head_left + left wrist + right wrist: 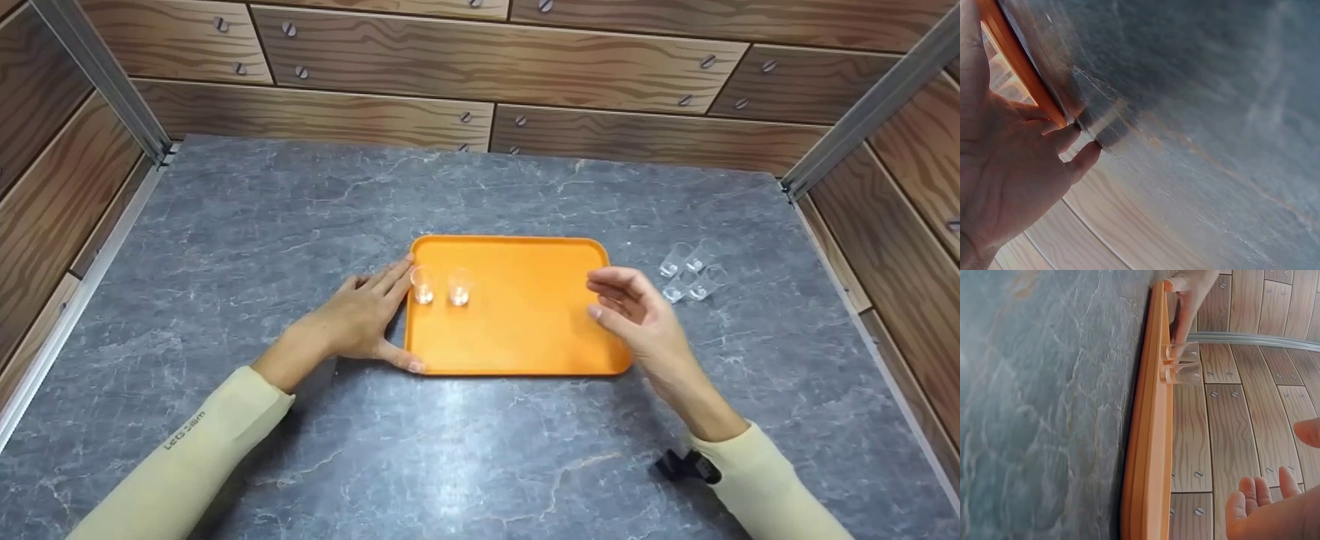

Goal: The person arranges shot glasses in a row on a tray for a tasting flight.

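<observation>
Tray (pixel 525 319) touches the widely spread left grip (pixel 364 319), while the empty right grip (pixel 646 324) hovers loosely parted.

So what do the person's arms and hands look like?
The long, pale yellow fabric left sleeve has dark lettering. The matching right sleeve carries a small, black, blocky device. The left hand and right hand wear no gloves.

Cream sleeves (pixel 769 480) carry dark lettering (pixel 185 430), left, and a black device (pixel 688 466), right.
</observation>
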`<state>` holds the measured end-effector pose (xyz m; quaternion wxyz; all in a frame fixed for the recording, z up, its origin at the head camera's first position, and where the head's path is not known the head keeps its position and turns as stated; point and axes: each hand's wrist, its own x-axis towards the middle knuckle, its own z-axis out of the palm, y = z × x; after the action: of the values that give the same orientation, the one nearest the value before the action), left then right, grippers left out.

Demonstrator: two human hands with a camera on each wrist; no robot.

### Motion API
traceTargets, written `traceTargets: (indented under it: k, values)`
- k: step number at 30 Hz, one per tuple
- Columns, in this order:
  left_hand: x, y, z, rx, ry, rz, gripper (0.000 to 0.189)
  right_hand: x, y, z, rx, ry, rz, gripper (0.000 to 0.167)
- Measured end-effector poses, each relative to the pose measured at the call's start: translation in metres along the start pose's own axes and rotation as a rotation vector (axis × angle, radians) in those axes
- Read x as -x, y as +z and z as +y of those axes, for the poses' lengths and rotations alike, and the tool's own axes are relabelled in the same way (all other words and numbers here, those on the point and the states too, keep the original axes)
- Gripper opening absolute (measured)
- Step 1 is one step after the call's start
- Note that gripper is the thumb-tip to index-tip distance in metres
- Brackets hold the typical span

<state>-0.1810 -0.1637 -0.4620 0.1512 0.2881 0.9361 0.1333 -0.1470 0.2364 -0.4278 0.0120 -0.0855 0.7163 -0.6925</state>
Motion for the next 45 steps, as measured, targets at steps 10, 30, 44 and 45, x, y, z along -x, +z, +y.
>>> traceTargets:
  k: [10, 30, 44, 45]
  values:
    - [0.001, -0.001, 0.000, -0.007, 0.004, 0.018, 0.143, 0.009, -0.018, -0.002, -0.054, -0.011, 0.091, 0.039]
    - [0.001, -0.001, -0.001, 0.004, 0.011, 0.018, 0.143, 0.021, -0.059, 0.002, -0.112, -0.091, 0.282, 0.031]
    - [0.002, 0.000, 0.000, -0.003, 0.006, 0.013, 0.143, 0.014, -0.089, 0.010, -0.205, -0.067, 0.451, 0.032]
    - [0.002, 0.000, 0.000, -0.003, 0.005, 0.015, 0.143, 0.013, -0.092, 0.010, -0.202, -0.057, 0.463, 0.032]
